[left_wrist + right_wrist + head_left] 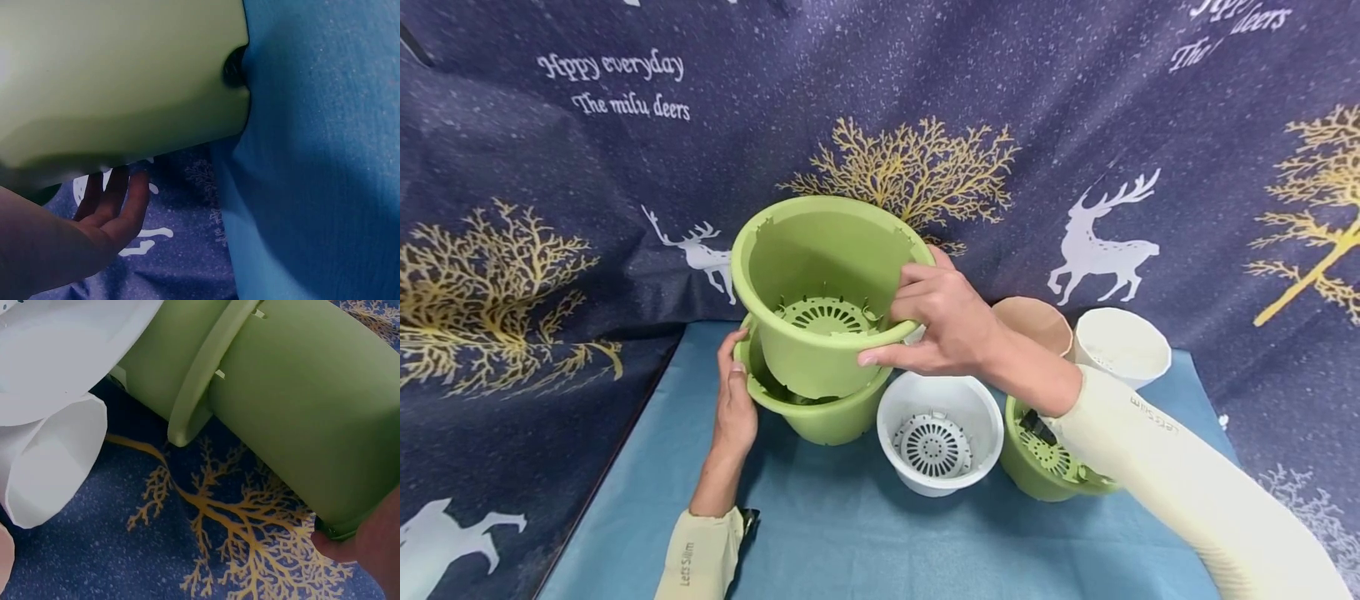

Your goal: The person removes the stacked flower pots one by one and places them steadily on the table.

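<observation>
A large green flowerpot [801,358], tilted so its slotted bottom shows, is partly inside a second green flowerpot [829,423]. My right hand [946,321] grips the upper pot's rim at its right side, thumb along the outside and fingers over the edge. On the left, my left hand [735,412] holds the rim of the lower pot. From the left wrist, that hand's fingers [134,203] lie against the far side of the green wall. In the right wrist view, the upper pot's outer wall [306,406] rises out of the lower pot's thick rim.
A white slotted pot [976,412] stands right of the green pair. Another green pot [1026,475] sits under my right forearm. Behind are a brown pot [1033,323] and a white faceted pot [1123,337]. A dark blue printed cloth [850,67] hangs behind the blue-covered table [865,533].
</observation>
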### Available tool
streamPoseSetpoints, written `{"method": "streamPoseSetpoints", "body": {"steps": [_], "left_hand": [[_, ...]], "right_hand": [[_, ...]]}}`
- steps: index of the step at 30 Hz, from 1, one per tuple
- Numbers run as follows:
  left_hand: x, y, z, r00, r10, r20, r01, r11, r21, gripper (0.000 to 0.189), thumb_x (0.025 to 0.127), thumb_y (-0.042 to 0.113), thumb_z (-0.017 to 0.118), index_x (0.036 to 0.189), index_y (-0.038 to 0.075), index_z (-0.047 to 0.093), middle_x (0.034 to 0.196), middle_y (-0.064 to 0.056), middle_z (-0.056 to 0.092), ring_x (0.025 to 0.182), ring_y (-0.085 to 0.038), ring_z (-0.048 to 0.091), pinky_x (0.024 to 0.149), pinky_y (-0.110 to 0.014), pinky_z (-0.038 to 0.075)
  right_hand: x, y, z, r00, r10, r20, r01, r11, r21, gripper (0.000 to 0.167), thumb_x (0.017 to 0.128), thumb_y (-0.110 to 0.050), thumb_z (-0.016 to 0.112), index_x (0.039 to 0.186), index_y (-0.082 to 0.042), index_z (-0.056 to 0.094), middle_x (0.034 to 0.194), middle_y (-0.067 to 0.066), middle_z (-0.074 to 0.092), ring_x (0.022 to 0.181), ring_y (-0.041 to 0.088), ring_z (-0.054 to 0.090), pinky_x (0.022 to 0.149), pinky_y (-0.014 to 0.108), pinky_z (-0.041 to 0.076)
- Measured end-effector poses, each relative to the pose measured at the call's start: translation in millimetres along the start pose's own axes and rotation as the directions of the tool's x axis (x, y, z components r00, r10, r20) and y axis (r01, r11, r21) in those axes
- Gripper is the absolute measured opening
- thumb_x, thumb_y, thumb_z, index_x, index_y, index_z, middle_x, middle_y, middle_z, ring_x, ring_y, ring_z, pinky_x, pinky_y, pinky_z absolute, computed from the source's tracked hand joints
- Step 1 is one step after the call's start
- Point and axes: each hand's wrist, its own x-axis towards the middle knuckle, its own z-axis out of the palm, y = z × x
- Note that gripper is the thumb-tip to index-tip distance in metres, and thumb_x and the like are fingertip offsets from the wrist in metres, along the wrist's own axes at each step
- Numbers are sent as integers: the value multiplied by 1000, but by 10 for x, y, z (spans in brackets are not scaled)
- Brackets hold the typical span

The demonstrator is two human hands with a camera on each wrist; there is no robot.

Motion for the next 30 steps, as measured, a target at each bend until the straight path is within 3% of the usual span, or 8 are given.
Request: {"method": "streamPoseSetpoints", "body": {"steps": [9, 17, 30], "left_hand": [[0, 9, -1, 1000, -19, -13, 19, 1000, 6, 49, 117, 27, 20, 162, 16, 34, 166, -2, 34, 149, -19, 31, 117, -30, 23], [4, 3, 6, 1000, -11, -17, 11, 1000, 6, 49, 117, 28, 21, 161, 14, 35, 167, -3, 33, 152, -18, 28, 120, -32, 21], [4, 21, 10, 1000, -6, -15, 5, 999, -38, 49, 116, 26, 22, 161, 13, 35, 165, -6, 34, 147, -20, 33, 115, -27, 26]], "right_hand": [[-33, -49, -130, 1000, -3, -20, 4, 999, 33, 62, 95, -70, 64, 60, -19, 70, 62, -8, 66, 74, 18, 59, 97, 58, 41], [-78, -110, -235, 999, -12, -34, 13, 999, 33, 60, 94, -70, 65, 63, -19, 70, 59, -10, 60, 70, 16, 50, 90, 53, 37], [-217, -144, -385, 998, -47, -40, 48, 998, 28, 55, 93, -66, 70, 66, -19, 69, 61, -10, 59, 69, 16, 49, 97, 59, 39]]}}
